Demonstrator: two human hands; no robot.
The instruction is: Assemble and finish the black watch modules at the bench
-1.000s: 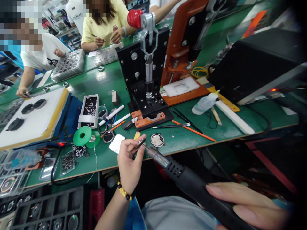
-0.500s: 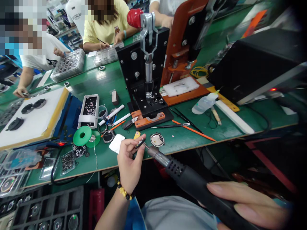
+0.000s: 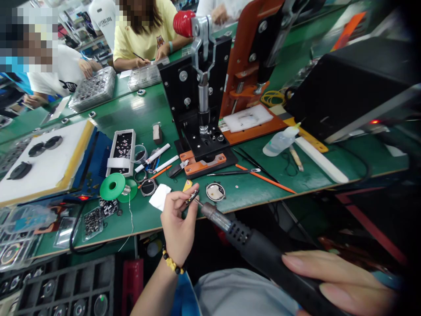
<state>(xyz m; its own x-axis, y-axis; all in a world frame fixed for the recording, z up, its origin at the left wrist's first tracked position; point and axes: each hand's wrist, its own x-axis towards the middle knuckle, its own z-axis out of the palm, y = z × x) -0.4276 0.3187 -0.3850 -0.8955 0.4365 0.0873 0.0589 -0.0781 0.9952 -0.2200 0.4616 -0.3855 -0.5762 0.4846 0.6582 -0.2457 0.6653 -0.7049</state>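
My left hand [image 3: 179,221] is closed, pinching a small dark circuit part [image 3: 191,197] between thumb and fingers above the front edge of the bench. My right hand [image 3: 342,281], at the lower right, grips the black handle of a soldering iron [image 3: 259,250]. The iron's thin tip points up-left and meets or nearly meets the part; which of the two is too small to tell. Just right of the part lies a round metal-rimmed disc [image 3: 215,192]. White tissue [image 3: 160,197] and a yellow piece [image 3: 187,185] lie beside my left fingers.
A black toggle press [image 3: 204,101] stands behind my hands. Left are a green solder spool [image 3: 112,187], a white parts box [image 3: 122,149] and a blue machine [image 3: 95,162]. Tweezers, an orange stick [image 3: 269,181] and a bottle [image 3: 281,141] lie right. Other people sit across the bench.
The small part has tilted slightly in my left fingers, and the iron has shifted a little. Across the bench, the left person's hands and another person's hand behind the press have moved.
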